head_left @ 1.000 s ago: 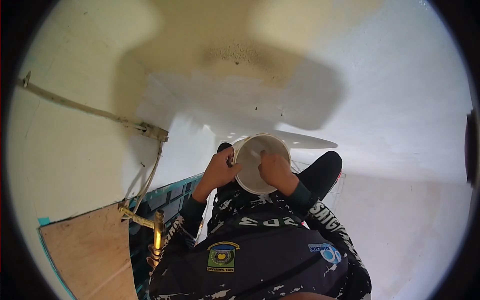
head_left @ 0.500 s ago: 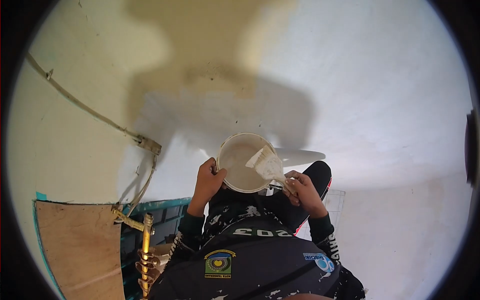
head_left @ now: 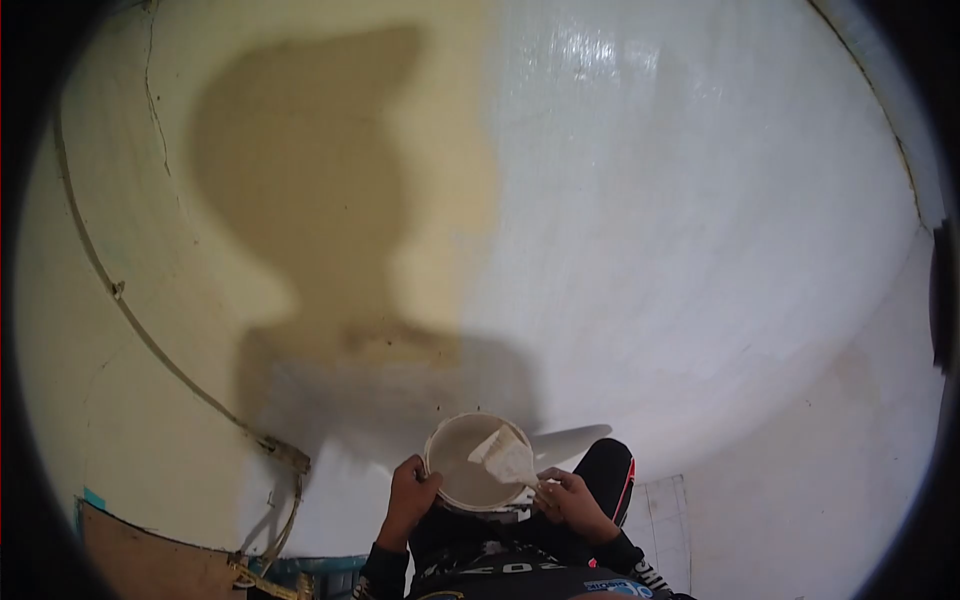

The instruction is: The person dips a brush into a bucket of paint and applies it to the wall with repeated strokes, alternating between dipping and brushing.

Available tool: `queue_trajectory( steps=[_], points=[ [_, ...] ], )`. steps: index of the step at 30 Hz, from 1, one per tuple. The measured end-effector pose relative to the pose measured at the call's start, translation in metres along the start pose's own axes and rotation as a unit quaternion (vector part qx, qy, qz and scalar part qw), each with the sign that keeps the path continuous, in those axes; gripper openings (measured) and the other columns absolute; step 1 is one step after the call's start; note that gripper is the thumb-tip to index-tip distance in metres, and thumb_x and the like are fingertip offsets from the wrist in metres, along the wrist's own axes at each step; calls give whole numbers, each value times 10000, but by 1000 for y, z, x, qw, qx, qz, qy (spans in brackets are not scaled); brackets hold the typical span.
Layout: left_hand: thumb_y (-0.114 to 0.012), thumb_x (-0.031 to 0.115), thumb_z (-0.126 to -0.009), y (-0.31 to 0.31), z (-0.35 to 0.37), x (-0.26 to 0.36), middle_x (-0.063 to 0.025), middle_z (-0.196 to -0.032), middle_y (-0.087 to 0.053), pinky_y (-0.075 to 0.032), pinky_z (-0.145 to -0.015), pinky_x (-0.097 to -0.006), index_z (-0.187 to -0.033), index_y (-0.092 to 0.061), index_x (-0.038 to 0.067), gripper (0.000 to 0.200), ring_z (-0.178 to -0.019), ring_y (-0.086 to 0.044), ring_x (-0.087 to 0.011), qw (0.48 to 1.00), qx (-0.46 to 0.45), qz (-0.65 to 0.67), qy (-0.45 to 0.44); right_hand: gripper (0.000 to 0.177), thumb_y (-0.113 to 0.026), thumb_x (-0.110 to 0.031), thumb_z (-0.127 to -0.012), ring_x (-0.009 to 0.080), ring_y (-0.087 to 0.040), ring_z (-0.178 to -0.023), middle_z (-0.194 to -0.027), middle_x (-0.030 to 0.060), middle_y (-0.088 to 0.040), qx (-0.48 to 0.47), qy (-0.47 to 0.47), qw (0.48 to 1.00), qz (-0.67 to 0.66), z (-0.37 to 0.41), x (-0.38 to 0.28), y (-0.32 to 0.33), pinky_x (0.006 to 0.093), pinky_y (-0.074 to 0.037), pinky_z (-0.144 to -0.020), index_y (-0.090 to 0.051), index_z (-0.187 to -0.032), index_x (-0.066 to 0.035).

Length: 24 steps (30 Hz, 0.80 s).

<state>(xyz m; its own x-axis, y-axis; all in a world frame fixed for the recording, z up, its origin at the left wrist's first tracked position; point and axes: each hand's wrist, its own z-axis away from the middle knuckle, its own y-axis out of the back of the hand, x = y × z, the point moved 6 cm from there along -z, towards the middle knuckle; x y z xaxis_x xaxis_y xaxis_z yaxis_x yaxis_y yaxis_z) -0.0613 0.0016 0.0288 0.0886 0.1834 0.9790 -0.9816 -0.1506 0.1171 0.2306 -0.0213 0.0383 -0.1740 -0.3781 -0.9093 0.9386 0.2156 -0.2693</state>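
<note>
A round white bucket (head_left: 455, 440) sits low in the middle of the view, with a thin pale layer at its bottom. My left hand (head_left: 410, 497) grips the bucket's rim on its left side, fingers closed over it. In my right hand (head_left: 572, 502) is the handle of a wide paint brush (head_left: 506, 458). The brush head, coated in whitish paint, lies over the right part of the bucket's opening, bristles pointing up and left.
Ahead stands a wall, yellowish on the left (head_left: 450, 150) and whitish on the right (head_left: 640, 220), with my shadow across it. A cable runs down the left to a small box (head_left: 287, 455). A brown panel (head_left: 150, 555) stands at lower left.
The view has tilted upward, so the bucket, brush and both hands appear lower and more of the wall shows. Both hands keep their holds.
</note>
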Motion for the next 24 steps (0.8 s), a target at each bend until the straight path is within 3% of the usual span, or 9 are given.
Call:
queue_trajectory(
  steps=[4,10,12,14,15,16,19,22,24],
  points=[
    [-700,171,-769,-1,-17,-33,-88,-608,-467,-400,-540,-375,-690,-476,1,292,-586,-448,-162,996,32,-55,-64,179,-531,-177,-1058,67,-471,-524,-741,39,-612,8,-6,1000,15,4,-2,3,221,-338,-451,-605,-1072,-14],
    [-717,176,-768,-2,-23,-55,-88,-602,-477,-414,-541,-376,-685,-491,-2,300,-588,-469,-163,997,38,-50,-47,196,-554,-213,-1054,64,-471,-513,-733,38,-615,9,-27,999,24,3,9,10,223,-340,-447,-592,-1006,-26],
    [-720,178,-768,-5,-21,-49,-90,-602,-479,-416,-542,-376,-687,-497,-2,298,-588,-472,-164,996,42,-54,-58,165,-533,-182,-1057,68,-445,-493,-708,41,-581,-5,-14,999,-41,3,11,12,234,-324,-434,-580,-987,-39],
    [-724,189,-765,-7,-21,-51,-99,-606,-486,-419,-548,-381,-697,-510,-11,301,-587,-475,-170,999,39,-31,-20,185,-548,-202,-1054,70,-455,-493,-717,48,-602,3,-17,1000,9,1,7,14,233,-333,-436,-576,-988,-31],
    [-724,189,-765,-7,-23,-57,-99,-606,-486,-419,-548,-381,-697,-510,-11,301,-587,-475,-170,998,41,-32,-23,208,-563,-222,-1051,72,-465,-492,-727,54,-622,17,-24,998,54,1,7,14,232,-341,-439,-572,-989,-23],
    [-726,197,-764,-8,-26,-63,-105,-610,-493,-424,-553,-384,-702,-516,-16,304,-587,-482,-179,997,39,-43,-41,175,-551,-187,-1050,68,-445,-499,-700,38,-567,24,-23,998,50,1,8,14,232,-324,-441,-582,-989,-25],
    [-728,209,-763,-8,-23,-46,-115,-623,-509,-436,-564,-391,-709,-523,-20,312,-591,-498,-195,995,40,-72,-62,174,-552,-185,-1048,75,-442,-498,-709,38,-564,-2,-33,999,-28,1,15,17,235,-321,-440,-585,-995,-23],
    [-730,214,-764,-10,-20,-39,-121,-635,-522,-448,-574,-394,-712,-523,-18,316,-597,-512,-207,993,36,-91,-64,166,-537,-171,-1048,89,-431,-488,-713,43,-556,22,-38,998,36,-1,14,16,245,-313,-432,-582,-987,-22],
    [-732,213,-765,-10,-22,-37,-122,-639,-526,-453,-578,-393,-712,-522,-17,316,-598,-517,-211,993,32,-93,-70,166,-533,-170,-1049,95,-428,-485,-713,46,-551,18,-38,999,4,0,14,16,250,-312,-431,-580,-987,-23]
  ],
)
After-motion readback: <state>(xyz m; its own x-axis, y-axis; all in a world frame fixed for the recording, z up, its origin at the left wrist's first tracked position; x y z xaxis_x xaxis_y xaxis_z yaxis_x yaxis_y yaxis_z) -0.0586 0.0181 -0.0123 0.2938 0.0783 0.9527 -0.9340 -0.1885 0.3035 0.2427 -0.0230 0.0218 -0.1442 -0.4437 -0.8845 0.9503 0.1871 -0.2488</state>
